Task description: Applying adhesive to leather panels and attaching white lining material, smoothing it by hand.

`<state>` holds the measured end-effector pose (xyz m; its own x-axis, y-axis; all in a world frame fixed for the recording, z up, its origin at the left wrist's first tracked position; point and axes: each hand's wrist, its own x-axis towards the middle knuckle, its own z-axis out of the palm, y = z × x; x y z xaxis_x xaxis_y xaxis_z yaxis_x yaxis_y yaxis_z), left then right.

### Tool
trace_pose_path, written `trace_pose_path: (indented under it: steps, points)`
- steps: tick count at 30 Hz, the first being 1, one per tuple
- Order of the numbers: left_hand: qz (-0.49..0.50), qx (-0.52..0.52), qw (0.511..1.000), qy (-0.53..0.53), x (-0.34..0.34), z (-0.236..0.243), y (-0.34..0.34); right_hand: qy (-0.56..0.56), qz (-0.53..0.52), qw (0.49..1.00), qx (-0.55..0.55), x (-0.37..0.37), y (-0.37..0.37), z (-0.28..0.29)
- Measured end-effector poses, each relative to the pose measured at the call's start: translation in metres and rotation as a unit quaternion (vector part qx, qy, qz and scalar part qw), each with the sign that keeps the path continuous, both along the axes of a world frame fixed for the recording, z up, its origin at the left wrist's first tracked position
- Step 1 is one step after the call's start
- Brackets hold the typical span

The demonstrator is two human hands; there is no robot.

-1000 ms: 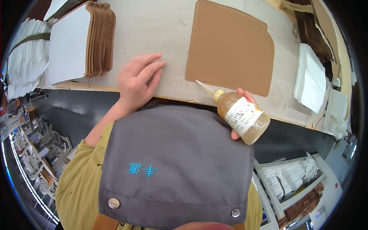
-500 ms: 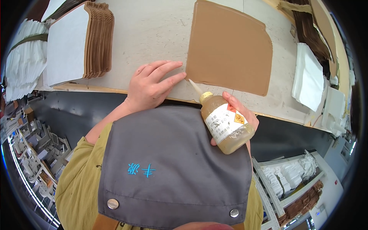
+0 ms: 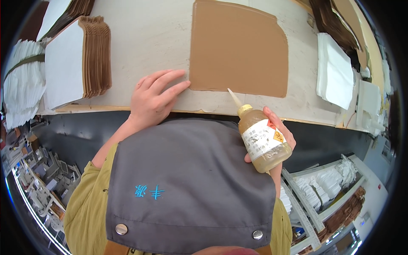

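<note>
A flat brown piece with one rounded corner (image 3: 238, 46) lies on the pale worktop (image 3: 151, 38). My left hand (image 3: 157, 93) rests open at its lower left corner, fingertips at the left edge. In my right hand (image 3: 281, 127) is a bottle of amber liquid (image 3: 270, 157) with a white label, yellow cap and long pale nozzle (image 3: 233, 95). The nozzle's tip is over the piece's front edge, right of my left hand; whether it touches, I cannot tell. My right fingers wrap round the bottle and are partly hidden behind it.
A stack of brown pieces with white backing (image 3: 63, 63) and banded white sheets (image 3: 21, 89) stand at the left. White sheets (image 3: 333, 70) and dark brown material (image 3: 333, 23) lie at the right. Below the worktop, a rack (image 3: 316, 189) holds white bundles.
My left hand has reached over to the brown piece's corner. The bottle's nozzle has shifted from that corner rightward along the front edge. The whole view has shifted slightly.
</note>
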<state>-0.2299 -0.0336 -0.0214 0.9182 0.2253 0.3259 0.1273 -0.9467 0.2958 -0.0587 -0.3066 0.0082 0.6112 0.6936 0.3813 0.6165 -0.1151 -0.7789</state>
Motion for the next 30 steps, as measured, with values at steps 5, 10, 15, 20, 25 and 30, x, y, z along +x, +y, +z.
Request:
trace_pose_path:
  steps: [5, 10, 15, 20, 25, 30]
  points:
    - [-0.012, -0.006, 1.0, -0.002, 0.002, 0.001, 0.0, 0.021, -0.084, 0.996, 0.005, 0.003, -0.03, -0.007]
    - [0.021, -0.025, 0.999, -0.042, 0.004, -0.001, -0.002, 0.236, -0.255, 0.916, 0.2, 0.017, -0.063, -0.031]
    - [0.013, -0.022, 0.999, -0.03, 0.004, 0.0, -0.004, 0.277, -0.304, 0.885, 0.219, 0.031, -0.084, -0.026]
    - [0.031, -0.004, 0.999, -0.041, 0.005, -0.002, -0.006, 0.297, -0.31, 0.873, 0.229, 0.029, -0.084, -0.032]
    - [0.034, -0.004, 0.999, -0.043, 0.005, 0.001, -0.004, 0.325, -0.293, 0.878, 0.196, 0.022, -0.064, -0.035]
    - [0.023, -0.005, 0.998, -0.053, 0.01, 0.002, -0.002, 0.377, -0.254, 0.87, 0.192, 0.012, -0.045, -0.038]
